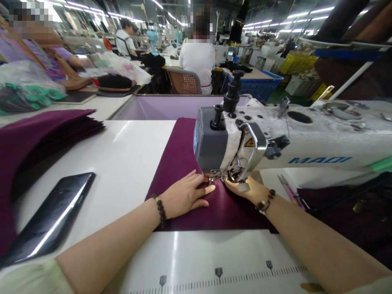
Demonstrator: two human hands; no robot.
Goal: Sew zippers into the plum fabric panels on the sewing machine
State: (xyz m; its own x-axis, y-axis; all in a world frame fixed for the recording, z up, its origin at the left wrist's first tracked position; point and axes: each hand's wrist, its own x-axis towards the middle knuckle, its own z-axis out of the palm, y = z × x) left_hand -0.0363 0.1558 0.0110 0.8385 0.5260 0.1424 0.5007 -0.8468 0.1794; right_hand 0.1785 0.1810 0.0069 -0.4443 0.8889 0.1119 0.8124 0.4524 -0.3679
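Note:
A maroon fabric piece (183,163) lies on the white sewing table, running under the head of a sewing machine (211,141). Flat on this cloth, with fingers stretched towards the presser foot (211,179), rests my left hand (186,194); it is open. My right hand (249,191) is at the other side of the needle area, its fingers closed on the cloth and partly hidden by the machine's finger guard and the fabric. Between my hands the cloth rises in a soft ridge. Both wrists wear beaded bracelets.
Left of the cloth lies a dark phone (52,216), beside a stack of maroon pieces (39,134). Pink-handled scissors (290,192) and dark fabric (352,216) are at right. A ruler scale (219,279) marks the front edge. People sit at machines beyond.

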